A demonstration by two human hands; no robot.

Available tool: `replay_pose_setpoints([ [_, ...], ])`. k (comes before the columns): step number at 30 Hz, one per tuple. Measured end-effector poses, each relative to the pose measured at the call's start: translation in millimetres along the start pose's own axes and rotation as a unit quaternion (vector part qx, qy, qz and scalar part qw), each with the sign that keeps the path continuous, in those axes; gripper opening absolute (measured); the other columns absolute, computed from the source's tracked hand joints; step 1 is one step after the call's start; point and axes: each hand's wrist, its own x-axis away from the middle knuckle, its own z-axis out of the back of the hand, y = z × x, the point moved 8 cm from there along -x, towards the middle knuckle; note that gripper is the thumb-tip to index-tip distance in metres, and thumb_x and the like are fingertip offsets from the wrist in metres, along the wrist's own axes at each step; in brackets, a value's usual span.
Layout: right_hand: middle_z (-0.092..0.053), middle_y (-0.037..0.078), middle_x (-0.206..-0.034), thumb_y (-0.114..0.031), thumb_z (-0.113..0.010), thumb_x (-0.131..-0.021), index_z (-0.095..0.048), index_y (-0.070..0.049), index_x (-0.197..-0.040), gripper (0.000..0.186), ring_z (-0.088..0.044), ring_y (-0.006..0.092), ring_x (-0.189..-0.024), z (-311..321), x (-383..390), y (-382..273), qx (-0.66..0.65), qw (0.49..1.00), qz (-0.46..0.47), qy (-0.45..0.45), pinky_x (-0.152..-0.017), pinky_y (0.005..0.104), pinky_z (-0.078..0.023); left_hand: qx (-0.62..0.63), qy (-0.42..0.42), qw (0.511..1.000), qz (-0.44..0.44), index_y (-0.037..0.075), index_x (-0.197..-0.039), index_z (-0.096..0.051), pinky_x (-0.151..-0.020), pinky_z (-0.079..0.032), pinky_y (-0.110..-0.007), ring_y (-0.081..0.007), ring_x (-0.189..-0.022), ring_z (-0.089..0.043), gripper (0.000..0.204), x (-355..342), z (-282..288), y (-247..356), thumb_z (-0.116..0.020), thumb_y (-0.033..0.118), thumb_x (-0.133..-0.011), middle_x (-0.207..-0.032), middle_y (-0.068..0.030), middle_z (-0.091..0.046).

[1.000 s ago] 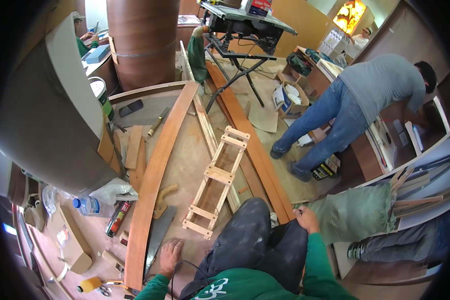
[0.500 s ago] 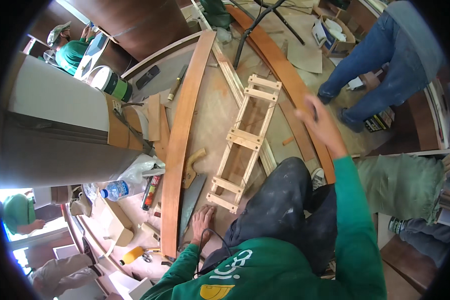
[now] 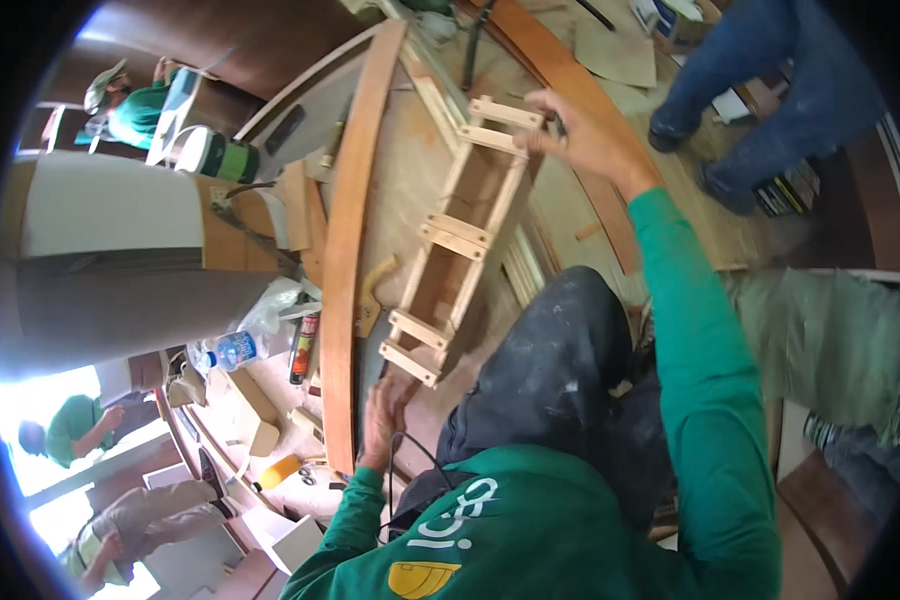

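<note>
A ladder-shaped wooden frame [image 3: 462, 235] of pale slats is held at both ends. The right hand [image 3: 582, 138] is stretched far forward and its fingers are closed around the far top corner of the frame. The left hand [image 3: 384, 420] is laid close to the body, just below the frame's near end, its fingers spread flat on the floor boards; whether it actually touches the lowest crosspiece cannot be told.

Just to the left of the left hand a long curved wooden strip [image 3: 348, 240] is laid, running forward past the right hand. Between it and the frame a handsaw [image 3: 372, 310] is seen.

For the frame to be shifted well, the far corner should be gripped firmly and the near end steadied, so that the thin joints are not racked. It is best lifted evenly and kept clear of the saw and the curved strip.
</note>
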Motion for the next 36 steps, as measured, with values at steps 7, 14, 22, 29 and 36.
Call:
replay_pose_setpoints([
  [7,-0.072,0.014,-0.119,-0.045,-0.074,-0.098,-0.062,-0.002,-0.136,0.059,-0.068,0.024,-0.112,137,96,53,0.051,0.995,-0.064,0.055,-0.1,0.0371,-0.052,0.046,0.118,0.991,0.04,-0.002,-0.141,-0.053,-0.1,-0.049,-0.043,-0.0321,-0.109,-0.061,0.036,-51,90,56,-0.055,0.015,-0.11,-0.12,-0.0204,-0.062],
  [14,-0.073,0.015,-0.109,-0.032,-0.072,-0.101,-0.065,-0.002,-0.13,0.042,-0.069,0.0234,-0.104,172,301,124,0.103,0.951,-0.286,0.058,-0.092,0.0364,-0.054,-0.005,0.137,0.987,-0.086,-0.004,-0.152,-0.043,-0.114,-0.04,-0.048,-0.0379,-0.131,-0.054,0.057,-153,99,174,-0.062,0.026,-0.108,-0.14,-0.0247,-0.055],
  [22,-0.073,0.017,-0.093,-0.028,-0.072,-0.1,-0.066,-0.001,-0.124,0.036,-0.069,0.0267,-0.087,213,381,144,0.122,0.902,-0.362,0.199,-0.083,0.039,-0.054,0.054,0.003,0.995,-0.086,0.001,-0.165,-0.024,-0.122,-0.034,-0.047,-0.0373,-0.149,-0.04,0.08,-221,29,212,-0.055,0.049,-0.109,-0.158,-0.026,-0.039],
  [29,-0.07,0.019,-0.088,-0.019,-0.076,-0.094,-0.067,0.001,-0.112,0.028,-0.069,0.035,-0.086,135,365,185,0.053,0.907,-0.4,-0.119,-0.078,0.0465,-0.052,0.058,-0.011,0.992,-0.11,-0.001,-0.166,-0.019,-0.118,-0.038,-0.045,-0.0397,-0.144,-0.048,0.093,-227,18,201,-0.043,0.066,-0.107,-0.153,-0.0312,-0.046],
  [36,-0.07,0.02,-0.123,-0.014,-0.07,-0.092,-0.066,-0.004,-0.124,0.034,-0.065,0.0373,-0.123,-4,247,264,0.302,0.904,-0.099,-0.287,-0.105,0.0501,-0.05,-0.101,-0.013,0.991,-0.089,-0.01,-0.164,-0.011,-0.123,-0.03,-0.05,-0.0471,-0.149,-0.038,0.129,-224,23,201,-0.054,0.086,-0.088,-0.16,-0.0367,-0.033],
])
